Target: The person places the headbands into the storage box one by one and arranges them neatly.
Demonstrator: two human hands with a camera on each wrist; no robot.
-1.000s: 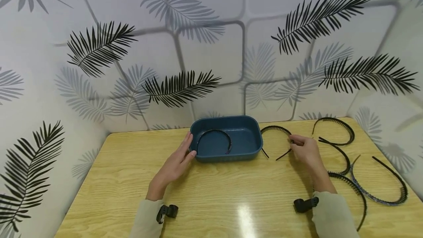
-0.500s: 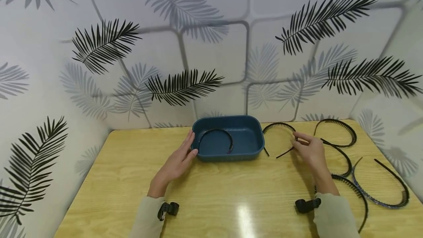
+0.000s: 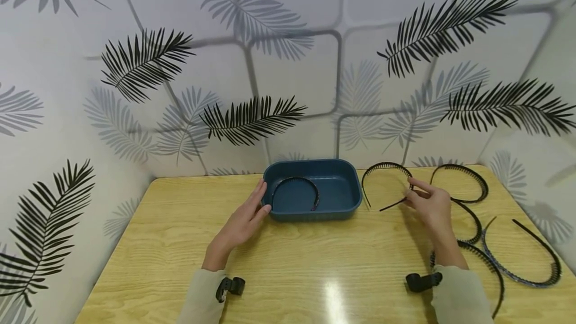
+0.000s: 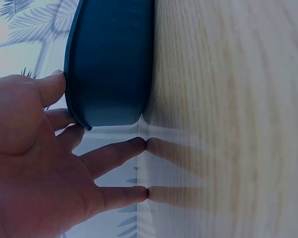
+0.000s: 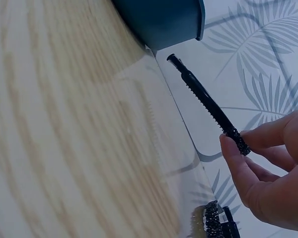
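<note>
A black toothed headband (image 3: 385,165) is pinched between the thumb and fingertips of my right hand (image 3: 433,209), just right of the box. In the right wrist view this headband (image 5: 206,99) is held up off the table, with a sparkly dark section at the pinch. My left hand (image 3: 243,218) rests against the left end of a dark blue box (image 3: 310,215). Seen from the left wrist, the thumb touches the box rim and two straight fingers reach down to the tabletop. Inside the box lies another dark headband (image 3: 294,179).
On the table's right side lie several headbands, including a black one (image 3: 483,189) at the back, a bluish one (image 3: 517,279) and a black one (image 3: 497,276) near my right forearm. A patterned wall (image 3: 292,84) rises behind the wooden table (image 3: 315,264).
My right hand has moved slightly right with the headband, widening the space between it and the box. The left hand stays at the box's end. The head view has shifted a little.
</note>
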